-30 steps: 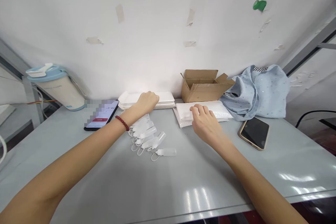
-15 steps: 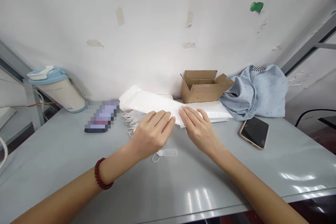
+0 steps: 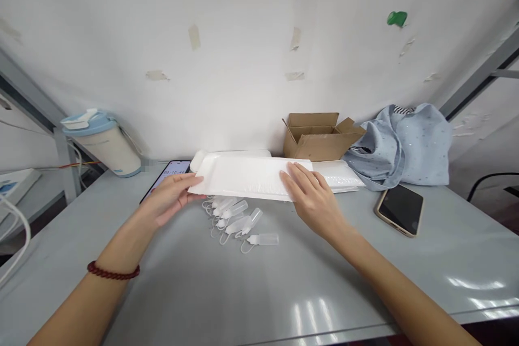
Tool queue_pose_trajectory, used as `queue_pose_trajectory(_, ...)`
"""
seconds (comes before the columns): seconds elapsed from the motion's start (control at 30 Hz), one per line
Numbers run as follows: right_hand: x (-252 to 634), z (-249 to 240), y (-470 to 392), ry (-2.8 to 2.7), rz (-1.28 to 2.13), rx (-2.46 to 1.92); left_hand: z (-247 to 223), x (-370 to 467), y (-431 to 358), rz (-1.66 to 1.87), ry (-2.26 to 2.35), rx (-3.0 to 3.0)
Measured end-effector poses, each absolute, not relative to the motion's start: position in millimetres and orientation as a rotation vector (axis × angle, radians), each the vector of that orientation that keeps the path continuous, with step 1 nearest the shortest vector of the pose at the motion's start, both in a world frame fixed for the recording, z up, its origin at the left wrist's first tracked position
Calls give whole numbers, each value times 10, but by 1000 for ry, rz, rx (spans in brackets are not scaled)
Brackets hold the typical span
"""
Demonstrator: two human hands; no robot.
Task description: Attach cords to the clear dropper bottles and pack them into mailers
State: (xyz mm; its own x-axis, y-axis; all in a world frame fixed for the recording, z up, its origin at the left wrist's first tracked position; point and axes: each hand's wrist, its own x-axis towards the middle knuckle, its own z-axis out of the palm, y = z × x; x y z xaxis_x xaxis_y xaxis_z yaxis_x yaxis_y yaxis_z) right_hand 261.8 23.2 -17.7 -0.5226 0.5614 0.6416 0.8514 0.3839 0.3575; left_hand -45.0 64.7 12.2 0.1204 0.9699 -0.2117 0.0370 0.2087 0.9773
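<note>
A white padded mailer (image 3: 243, 175) stretches between my two hands above the table. My left hand (image 3: 170, 197) pinches its left end between thumb and fingers. At the other end my right hand (image 3: 310, 194) grips it, fingers on top. Just below the mailer lie several small clear dropper bottles (image 3: 231, 216) with looped cap straps; one dropper bottle (image 3: 265, 239) rests nearest me. Part of the bottle pile is hidden under the mailer. More white mailers (image 3: 343, 174) lie flat behind and to the right of my right hand.
An open cardboard box (image 3: 320, 146) stands by the wall, beside a light blue cloth bag (image 3: 421, 146). A phone (image 3: 400, 210) lies at the right. Another phone (image 3: 162, 173) lies partly behind my left hand, near a cream tumbler (image 3: 109, 146) with a blue lid. The grey table (image 3: 227, 297) is glossy.
My left hand has moved left to the far end of the mailer, which now lies level instead of slanting. More of the dropper bottles show below it. The view has shifted slightly.
</note>
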Motion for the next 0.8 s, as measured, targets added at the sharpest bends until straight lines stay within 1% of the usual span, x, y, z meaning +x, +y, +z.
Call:
queue_pose_trajectory(0.13, 2581, -157, 197, -2316, -815, -1423, 112, -380, 579, 956, 1146, 1094)
queue_pose_trajectory(0.2, 2566, -135, 166, -2362, -713, -1447, 113, -331, 539, 919, 1075, 1118)
queue_pose_trajectory(0.43, 2452, -86, -16, -2526, -343, -1250, 55, -90, 312, 628, 853, 1244)
queue_pose_trajectory(0.53, 2403, -60, -80, -2555, -216, -1199, 38, 17, 235, 598, 818, 1295)
queue_pose_trajectory(0.63, 2382, -40, -109, -2557, -158, -1173, 27, 102, 186, 615, 898, 1345)
queue_pose_trajectory(0.8, 2381, -51, -95, -2536, -152, -1157, -10, 214, 107, 623, 1185, 1474)
